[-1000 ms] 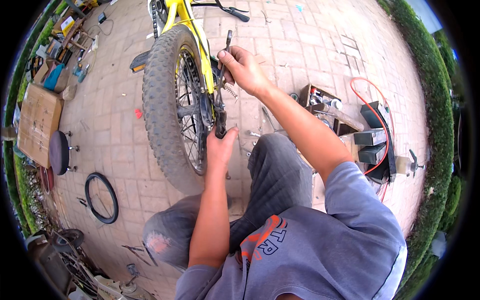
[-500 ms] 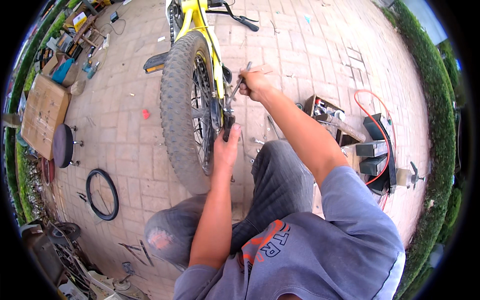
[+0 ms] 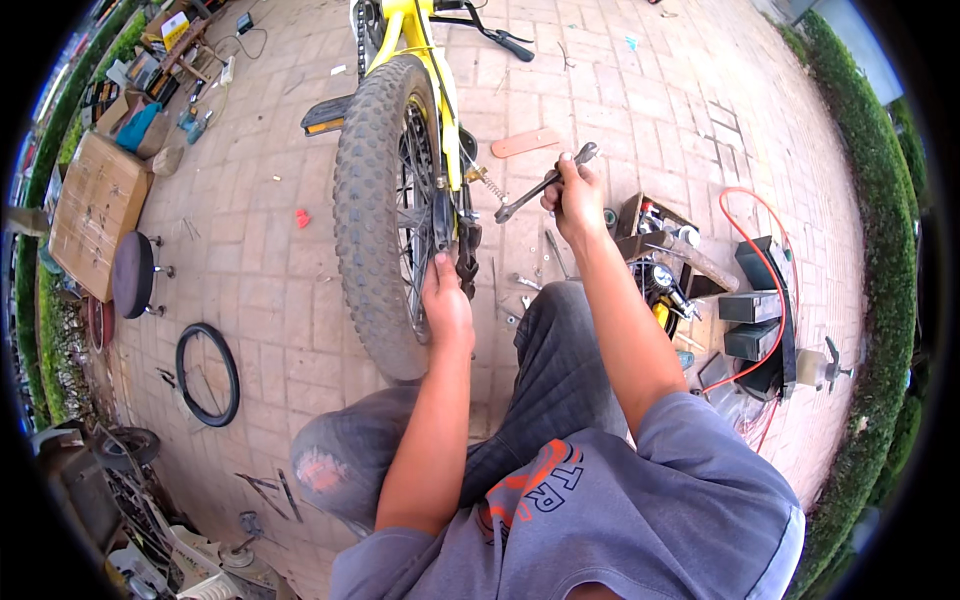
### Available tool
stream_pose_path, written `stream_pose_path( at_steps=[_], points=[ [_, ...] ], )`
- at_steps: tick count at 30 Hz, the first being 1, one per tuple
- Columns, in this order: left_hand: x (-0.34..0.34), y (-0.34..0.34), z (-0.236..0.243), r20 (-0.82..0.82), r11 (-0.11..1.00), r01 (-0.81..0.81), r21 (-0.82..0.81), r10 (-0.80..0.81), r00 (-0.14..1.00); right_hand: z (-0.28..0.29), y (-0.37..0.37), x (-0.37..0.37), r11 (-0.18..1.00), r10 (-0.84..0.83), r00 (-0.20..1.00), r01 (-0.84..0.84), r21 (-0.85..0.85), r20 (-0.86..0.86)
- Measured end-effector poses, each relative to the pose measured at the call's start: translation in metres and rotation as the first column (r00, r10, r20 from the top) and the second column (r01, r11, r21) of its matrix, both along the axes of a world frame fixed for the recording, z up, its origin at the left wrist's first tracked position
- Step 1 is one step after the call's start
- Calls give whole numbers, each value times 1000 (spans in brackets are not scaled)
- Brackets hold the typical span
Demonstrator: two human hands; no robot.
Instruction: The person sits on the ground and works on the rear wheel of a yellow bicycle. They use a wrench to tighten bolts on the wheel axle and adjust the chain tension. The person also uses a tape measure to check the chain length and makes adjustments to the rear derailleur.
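Note:
A wide knobbly tyre (image 3: 372, 200) on the wheel of a yellow-framed bicycle (image 3: 445, 110) stands in front of me. My left hand (image 3: 448, 312) is at the right side of the wheel, its fingers closed at a dark metal part (image 3: 467, 262) near the hub; some fingers are hidden. Off to the right, my right hand (image 3: 577, 200) grips a wrench (image 3: 532, 197) by its middle, clear of the bike. A thin coil spring (image 3: 491, 185) sticks out from the frame, close to the wrench's lower end.
Small tools and bolts (image 3: 527, 281) lie on the brick paving by my knee. At right are a wooden toolbox (image 3: 655, 215), a hammer (image 3: 690, 260), dark boxes (image 3: 750, 306) and an orange hose (image 3: 757, 230). A stool (image 3: 133, 273), cardboard box (image 3: 98, 205) and loose tyre (image 3: 207, 375) are at left.
My right hand has drawn the wrench away from the bike, to the right and slightly down, and turned it. My left hand has shifted slightly down, still beside the wheel.

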State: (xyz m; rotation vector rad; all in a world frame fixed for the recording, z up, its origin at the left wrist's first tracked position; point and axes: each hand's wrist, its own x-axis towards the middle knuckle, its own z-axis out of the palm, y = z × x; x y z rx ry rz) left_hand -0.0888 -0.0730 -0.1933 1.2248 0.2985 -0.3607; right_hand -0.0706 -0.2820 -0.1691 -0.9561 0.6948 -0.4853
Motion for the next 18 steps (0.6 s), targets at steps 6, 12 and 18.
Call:
stream_pose_path(
  at_steps=[6,12,18],
  points=[
    [6,2,-7,-253,993,-27,114,55,966,14,3,-11,999,33,999,-34,16,33],
    [-8,-7,18,5,972,-138,189,140,990,27,1,-20,970,38,998,-48,-238,-48],
    [-24,-14,29,166,954,-185,236,148,975,15,-4,-5,909,85,996,-91,-406,-33]
  ],
)
